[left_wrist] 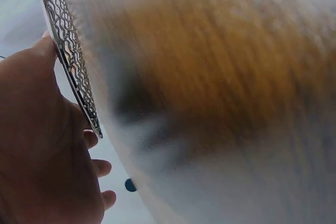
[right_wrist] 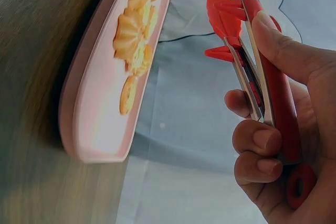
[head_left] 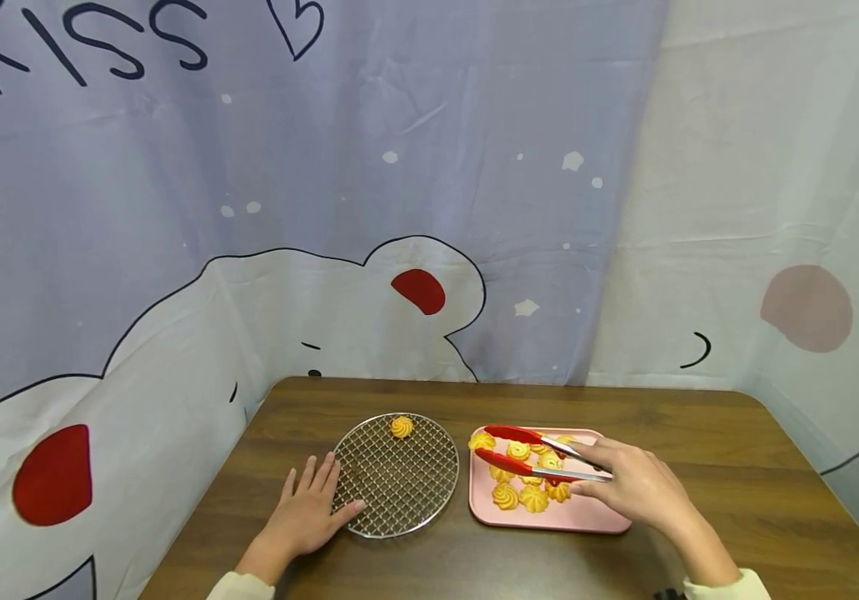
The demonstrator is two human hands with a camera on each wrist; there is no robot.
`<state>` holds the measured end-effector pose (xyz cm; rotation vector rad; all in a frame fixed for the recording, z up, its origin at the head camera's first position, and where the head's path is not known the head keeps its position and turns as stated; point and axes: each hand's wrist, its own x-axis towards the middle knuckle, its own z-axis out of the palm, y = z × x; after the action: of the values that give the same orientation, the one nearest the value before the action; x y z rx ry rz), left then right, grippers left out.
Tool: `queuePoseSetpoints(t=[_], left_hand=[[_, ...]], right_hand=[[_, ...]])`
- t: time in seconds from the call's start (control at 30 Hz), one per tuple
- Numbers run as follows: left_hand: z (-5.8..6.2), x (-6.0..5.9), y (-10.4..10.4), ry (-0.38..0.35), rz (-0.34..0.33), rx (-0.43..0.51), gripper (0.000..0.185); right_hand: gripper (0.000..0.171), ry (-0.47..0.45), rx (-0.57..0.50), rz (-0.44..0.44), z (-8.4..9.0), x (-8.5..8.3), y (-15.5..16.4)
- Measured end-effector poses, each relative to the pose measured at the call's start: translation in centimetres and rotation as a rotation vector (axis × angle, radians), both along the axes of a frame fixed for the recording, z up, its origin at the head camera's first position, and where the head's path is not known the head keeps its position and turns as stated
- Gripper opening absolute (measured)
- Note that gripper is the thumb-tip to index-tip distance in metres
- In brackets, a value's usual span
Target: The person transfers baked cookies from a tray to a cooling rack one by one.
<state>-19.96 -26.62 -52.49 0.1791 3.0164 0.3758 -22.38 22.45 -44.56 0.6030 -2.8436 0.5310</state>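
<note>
My right hand (head_left: 641,483) grips red-tipped metal tongs (right_wrist: 281,108) above a pink tray (head_left: 594,518). A swirled golden cookie (head_left: 481,441) sits between the tongs' tips at the tray's left edge, apparently lifted off it. Several more swirled cookies (head_left: 533,499) lie in the tray, partly hidden under the tongs. My left hand (head_left: 302,512), fingers straight and spread, touches the left rim of a round wire rack (head_left: 399,483). A single swirled cookie (head_left: 402,427) lies near the rack's far edge. In the left wrist view, the wire rack (left_wrist: 71,51) shows edge-on beside the thumb and fingers.
Rack and tray stand side by side on a brown wooden table (head_left: 706,450), with a narrow strip of wood between them. A printed curtain (head_left: 519,208) hangs right behind the table's far edge and along its sides.
</note>
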Motion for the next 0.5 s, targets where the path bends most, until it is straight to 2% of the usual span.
queuePoseSetpoints(t=[0.2, 0.5], left_hand=[[-0.1, -0.1, 0.0, -0.007, 0.002, -0.004, 0.093], [-0.2, -0.1, 0.0, 0.0, 0.008, -0.01, 0.093]], right_hand=[[0.055, 0.0, 0.005, 0.036, -0.1, -0.7, -1.1], [0.057, 0.013, -0.007, 0.036, -0.5, -1.6, -3.0]])
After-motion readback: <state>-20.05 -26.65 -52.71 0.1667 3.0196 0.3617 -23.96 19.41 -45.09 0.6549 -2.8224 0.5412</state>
